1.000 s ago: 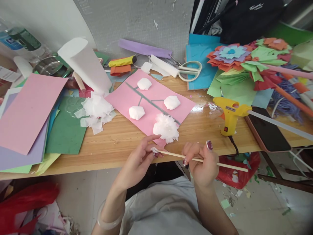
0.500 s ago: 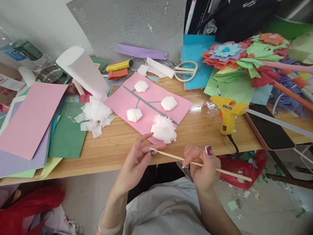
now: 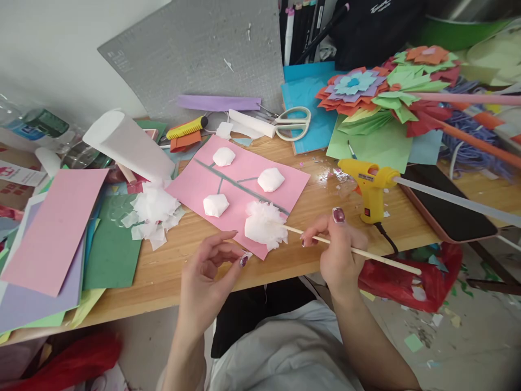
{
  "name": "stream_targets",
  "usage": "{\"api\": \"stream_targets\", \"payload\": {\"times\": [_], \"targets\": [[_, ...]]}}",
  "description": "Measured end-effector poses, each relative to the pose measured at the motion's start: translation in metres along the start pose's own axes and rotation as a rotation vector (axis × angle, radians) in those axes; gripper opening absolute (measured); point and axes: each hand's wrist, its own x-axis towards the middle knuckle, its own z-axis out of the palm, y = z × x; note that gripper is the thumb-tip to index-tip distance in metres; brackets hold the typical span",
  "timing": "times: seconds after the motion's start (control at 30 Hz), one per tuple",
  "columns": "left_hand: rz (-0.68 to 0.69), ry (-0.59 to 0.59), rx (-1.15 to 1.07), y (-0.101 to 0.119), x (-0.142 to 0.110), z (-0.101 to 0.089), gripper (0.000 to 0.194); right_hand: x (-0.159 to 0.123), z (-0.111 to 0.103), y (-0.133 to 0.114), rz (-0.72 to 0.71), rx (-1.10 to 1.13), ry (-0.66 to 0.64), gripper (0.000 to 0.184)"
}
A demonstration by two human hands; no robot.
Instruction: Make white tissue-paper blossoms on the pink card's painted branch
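My right hand (image 3: 340,252) grips a thin wooden stick (image 3: 385,262). Its tip touches a fluffy white paper flower (image 3: 264,227) at the near corner of a pink card (image 3: 238,187). Left of that flower, my left hand (image 3: 211,271) hovers over the table's front edge, fingers curved and apart, holding nothing that I can see. A grey line with branches crosses the card. At the branch ends sit a far white paper lump (image 3: 223,156), a right one (image 3: 271,179) and a near one (image 3: 216,205). Loose white tissue pieces (image 3: 157,209) lie piled left of the card.
A yellow glue gun (image 3: 370,187) stands on the right beside a phone (image 3: 448,203). Scissors (image 3: 293,124), a yellow cutter (image 3: 185,128) and a white paper roll (image 3: 128,144) lie behind. Coloured sheets (image 3: 57,233) cover the left, paper flowers (image 3: 354,87) the back right.
The stick's tip has left my left fingers and moved up and right onto the white flower. My left hand has drawn back a little to the left. The view has shifted.
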Motion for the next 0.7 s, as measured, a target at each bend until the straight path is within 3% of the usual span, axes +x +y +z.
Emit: {"api": "stream_targets", "payload": {"times": [0.33, 0.53, 0.7], "targets": [[-0.039, -0.11, 0.125, 0.022, 0.036, 0.014, 0.037, 0.002, 0.0, 0.009, -0.062, -0.036, 0.043, 0.058], [0.069, -0.118, 0.485, 0.024, 0.06, 0.026, 0.048, 0.004, 0.002, 0.01, -0.041, -0.036, 0.057, 0.057], [0.114, -0.159, 0.645, 0.028, 0.068, 0.031, 0.053, 0.002, 0.0, 0.009, -0.069, -0.021, 0.092, 0.056]]}}
